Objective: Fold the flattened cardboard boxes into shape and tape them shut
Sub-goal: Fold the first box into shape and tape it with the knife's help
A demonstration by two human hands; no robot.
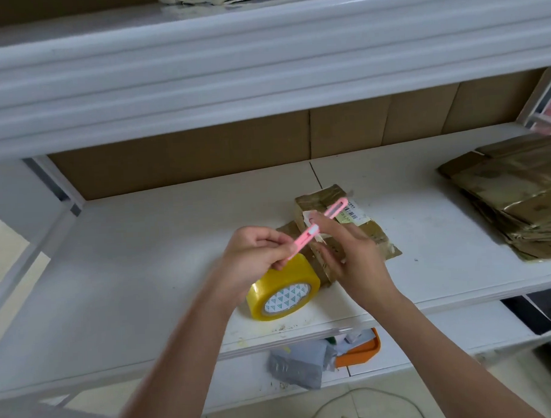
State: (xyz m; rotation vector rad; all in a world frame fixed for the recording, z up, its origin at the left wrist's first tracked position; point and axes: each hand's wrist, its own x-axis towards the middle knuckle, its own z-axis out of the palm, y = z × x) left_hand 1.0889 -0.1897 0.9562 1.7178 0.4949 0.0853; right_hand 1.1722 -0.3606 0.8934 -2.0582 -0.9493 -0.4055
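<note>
Head view is showing 2 bare hands meeting above a white laminate shelf [144, 277]. Left hand [254, 254] is pinching the lower end of a slim pink plastic box cutter [319, 226] between curled fingers and thumb, so its grip is narrow and closed round the handle. Right hand [349, 256] is lying open, fingers nearly straight, one fingertip seeming to touch the cutter near its middle; whether it is pressing the slider I cannot tell.

Cutter's long axis is running from lower left to upper right, rising away from the left hand toward the far end. Directly beneath both hands, a small brown cardboard box with a white barcode label [337, 215] is lying on the shelf, partly hidden by the right hand. A yellow roll of clear packing tape [284, 290] is sitting just beside the box, on the near left side, closer to the left hand. A stack of flattened brown cardboard boxes [514, 204] is resting well apart to the right, nearer the right hand.
</note>
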